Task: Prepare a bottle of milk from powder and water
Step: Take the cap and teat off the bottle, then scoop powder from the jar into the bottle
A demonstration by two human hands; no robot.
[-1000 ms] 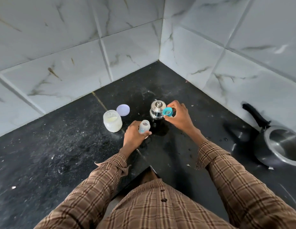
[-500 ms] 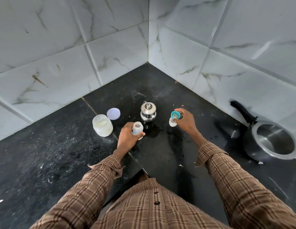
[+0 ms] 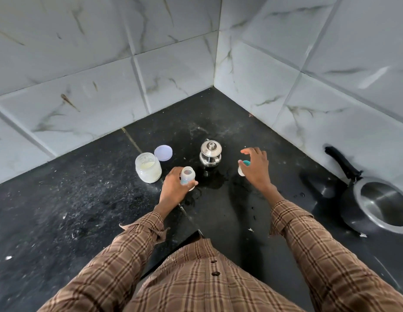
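An open baby bottle [image 3: 187, 176] is held upright on the black counter [image 3: 72, 210] by the left hand [image 3: 174, 190], whose fingers and thumb are curled round it. To the right, the right hand [image 3: 257, 168] is seen released, fingers spread, just over the teal-ringed bottle cap [image 3: 243, 167], which seems to be resting on the counter. Farther off, between the hands, a lidded steel pot [image 3: 210, 153] is set. At far left an uncapped powder jar [image 3: 148, 167] is placed, its lid [image 3: 163, 152] just beside it.

Open baby bottle [image 3: 187, 176] upright, powder jar [image 3: 148, 167] uncapped — steel pot [image 3: 210, 152] lidded
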